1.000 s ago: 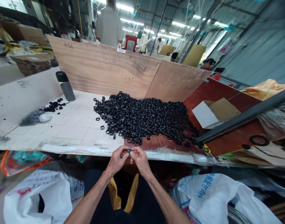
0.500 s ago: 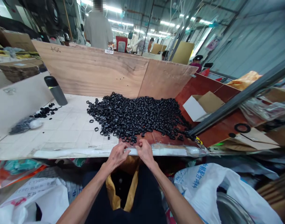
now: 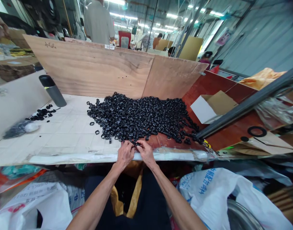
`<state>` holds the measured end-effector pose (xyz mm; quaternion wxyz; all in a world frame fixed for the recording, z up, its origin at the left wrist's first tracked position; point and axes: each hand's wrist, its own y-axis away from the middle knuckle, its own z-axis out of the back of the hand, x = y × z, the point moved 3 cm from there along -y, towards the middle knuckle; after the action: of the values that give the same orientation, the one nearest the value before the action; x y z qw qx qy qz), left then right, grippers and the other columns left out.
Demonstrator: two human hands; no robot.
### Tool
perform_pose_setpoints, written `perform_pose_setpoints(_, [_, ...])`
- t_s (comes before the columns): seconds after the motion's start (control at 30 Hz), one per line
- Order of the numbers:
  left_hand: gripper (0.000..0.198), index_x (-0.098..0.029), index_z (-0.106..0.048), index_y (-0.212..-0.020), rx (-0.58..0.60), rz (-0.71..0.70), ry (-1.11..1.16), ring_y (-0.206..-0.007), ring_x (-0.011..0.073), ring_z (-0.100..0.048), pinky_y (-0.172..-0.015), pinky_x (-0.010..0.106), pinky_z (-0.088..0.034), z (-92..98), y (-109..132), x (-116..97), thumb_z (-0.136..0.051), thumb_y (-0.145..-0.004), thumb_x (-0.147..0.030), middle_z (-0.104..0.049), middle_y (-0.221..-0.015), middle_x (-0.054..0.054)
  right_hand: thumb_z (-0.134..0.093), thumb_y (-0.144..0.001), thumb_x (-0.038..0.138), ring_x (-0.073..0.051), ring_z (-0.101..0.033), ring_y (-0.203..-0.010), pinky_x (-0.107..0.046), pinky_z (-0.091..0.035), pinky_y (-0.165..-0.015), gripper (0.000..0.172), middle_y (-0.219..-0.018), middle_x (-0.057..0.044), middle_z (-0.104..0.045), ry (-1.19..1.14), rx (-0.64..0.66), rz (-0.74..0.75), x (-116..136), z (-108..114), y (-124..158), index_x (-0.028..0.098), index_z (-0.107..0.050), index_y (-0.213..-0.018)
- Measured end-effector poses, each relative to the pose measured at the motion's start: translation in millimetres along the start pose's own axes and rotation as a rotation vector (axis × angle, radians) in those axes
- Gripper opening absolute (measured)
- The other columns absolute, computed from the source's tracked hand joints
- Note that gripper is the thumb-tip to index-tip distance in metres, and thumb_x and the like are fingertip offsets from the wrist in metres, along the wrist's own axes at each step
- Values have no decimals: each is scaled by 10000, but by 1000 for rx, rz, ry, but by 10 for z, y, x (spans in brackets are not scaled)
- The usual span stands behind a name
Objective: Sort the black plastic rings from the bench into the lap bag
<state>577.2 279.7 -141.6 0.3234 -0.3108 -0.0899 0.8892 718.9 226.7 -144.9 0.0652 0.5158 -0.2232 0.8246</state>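
Surface (image 3: 65, 134), white-topped on the left and glossy red-brown on the right, spans the view. A long light-brown wooden board (image 3: 108, 68) stands upright along its back. Below the front edge are 2 printed sacks: a white right-hand sack with blue lettering (image 3: 206, 195) and a crumpled white left-hand sack (image 3: 48, 204).

A wide heap of small glossy black rings (image 3: 141, 115) covers the middle of the surface, lying over both the white and the red-brown parts and reaching back near the board's foot. An open tan bag (image 3: 136, 193), dark inside, sits between the person's legs. To the right of the heap, an open white-and-brown cardboard box (image 3: 213, 108) lies tilted. At the back left is a gray cylindrical bottle with a black cap (image 3: 52, 91).

The left hand (image 3: 125, 153) and right hand (image 3: 145, 153) meet at the heap's front edge. On each, the fingers are bent and nearly closed, tips among black rings; whether either grips a ring, I cannot tell.

A clear plastic bag of black bits (image 3: 15, 128) lies far left, near scattered small black pieces (image 3: 42, 113) before the bottle. Smallest are 3 stray black rings (image 3: 96, 132) left of the heap.
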Motion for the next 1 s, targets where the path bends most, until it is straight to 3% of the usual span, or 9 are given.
perform_pose_setpoints(0.1, [88,-206,-604,-898,-40,-72,23,-964,235,-627,-953,401,-471,-18,19,-13,-534,-902,-153,-651,-946,58,-577,-902,265,-212,-653,-1055,-350,-539,-921,248,-1141,-72,-684,-70,54,92,46,15,-22,231,-720,-1102])
perform_pose_setpoints(0.17, [107,-205,-585,-976,-55,-64,78,-931,231,-643,-910,388,-492,-31,29,10,-561,-881,-161,-662,-933,52,-592,-899,271,-213,-647,-1069,-364,-524,-958,257,-1128,-70,-684,-69,70,115,48,17,-25,236,-723,-1117])
perform_pose_setpoints(0.3, [270,-203,-517,-1102,-66,10,244,-834,211,-673,-765,333,-529,-63,39,93,-612,-850,-201,-677,-903,32,-672,-845,328,-181,-692,-789,-314,-587,-740,303,-972,-50,-706,-161,31,-62,-64,1,13,210,-664,-1124])
perform_pose_setpoints(0.37, [275,-215,-505,-1102,-68,27,280,-830,207,-686,-738,321,-533,-80,41,116,-609,-847,-200,-685,-922,29,-696,-832,364,-181,-692,-738,-308,-595,-706,279,-906,-39,-707,-211,0,-108,-94,-4,46,205,-657,-1058])
perform_pose_setpoints(0.53, [258,-215,-513,-1074,-70,-23,216,-858,231,-700,-819,373,-541,-83,43,88,-594,-834,-169,-697,-921,40,-654,-884,348,-213,-682,-970,-334,-579,-850,194,-1075,-72,-694,-186,-30,6,4,22,73,215,-704,-1016])
perform_pose_setpoints(0.87, [215,-219,-542,-1083,-41,0,576,-923,172,-719,-839,314,-587,62,41,30,-602,-876,-212,-704,-1033,32,-635,-915,294,-214,-659,-1006,-367,-542,-917,187,-1055,-84,-692,-102,53,112,79,90,45,217,-763,-1027])
perform_pose_setpoints(1.0, [204,-202,-597,-1098,25,2,709,-878,163,-710,-750,284,-595,49,32,58,-597,-907,-273,-704,-1035,43,-647,-898,336,-213,-672,-992,-367,-566,-898,256,-1066,-87,-691,-146,65,26,13,80,60,211,-726,-1107])
